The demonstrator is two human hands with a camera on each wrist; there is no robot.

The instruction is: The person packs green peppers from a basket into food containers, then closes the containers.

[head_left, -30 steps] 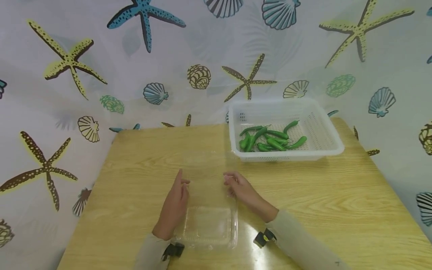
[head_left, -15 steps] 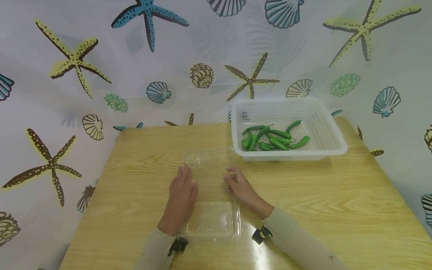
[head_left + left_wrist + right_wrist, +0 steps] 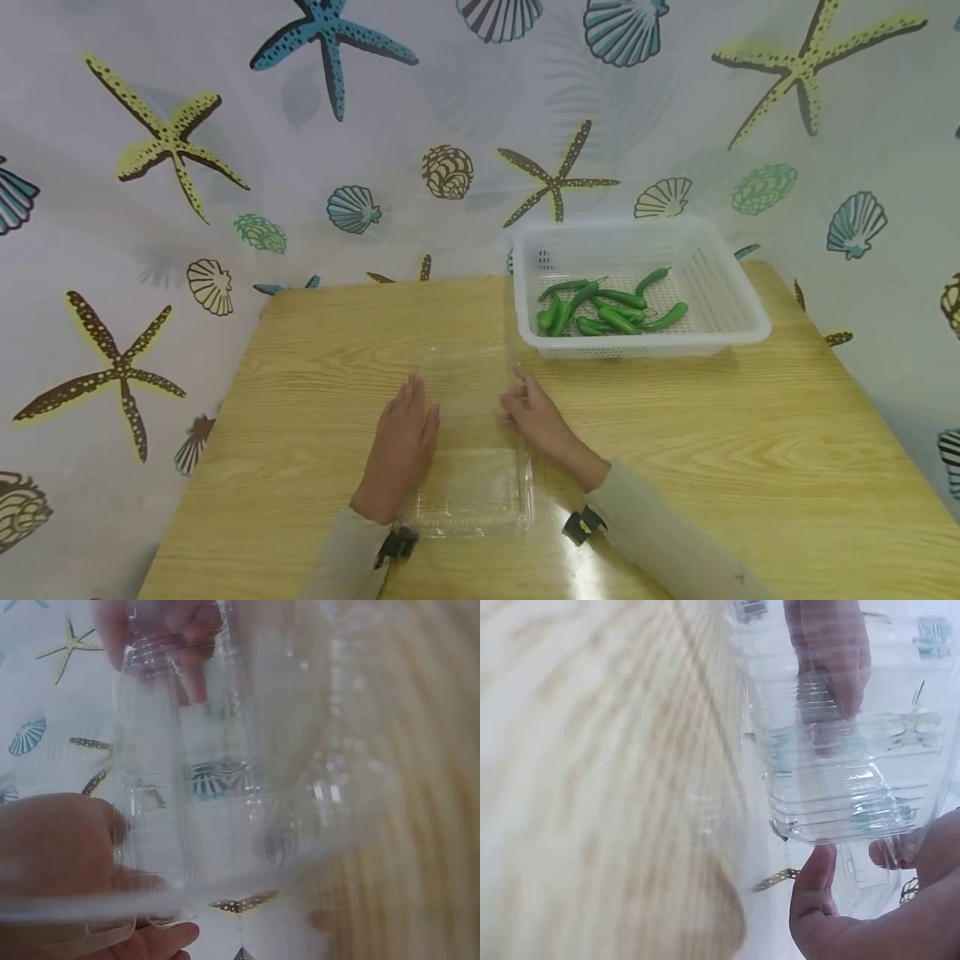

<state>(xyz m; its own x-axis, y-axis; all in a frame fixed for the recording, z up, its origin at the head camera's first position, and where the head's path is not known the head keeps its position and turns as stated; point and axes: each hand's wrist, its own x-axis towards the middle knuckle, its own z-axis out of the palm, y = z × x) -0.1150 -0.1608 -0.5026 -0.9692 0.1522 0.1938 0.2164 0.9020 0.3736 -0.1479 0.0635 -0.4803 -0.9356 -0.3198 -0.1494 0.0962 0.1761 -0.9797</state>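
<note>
A clear plastic clamshell container (image 3: pixel 472 492) lies opened out lengthwise, one half near the person and the other half (image 3: pixel 465 367) farther off. My left hand (image 3: pixel 397 454) is at its left side, fingers pointing forward, thumb over the plastic. In the left wrist view, the plastic edge passes between the thumb and fingers of that hand (image 3: pixel 60 847). At the right side, my right hand (image 3: pixel 543 425) pinches the container near its middle with bent fingers. The right wrist view shows that thumb (image 3: pixel 815 889) and the fingertips on either side of the plastic.
A white perforated plastic basket (image 3: pixel 720 337) stands at the back right of the wooden table (image 3: pixel 675 467). Several green chili peppers (image 3: pixel 615 317) lie inside it. Behind the table hangs a cloth (image 3: pixel 450 100) printed with starfish and shells.
My left hand has shifted slightly right and its fingers have come together, pointing forward. The container's far half tipped up a little, then came down. My right hand stays almost in place.
</note>
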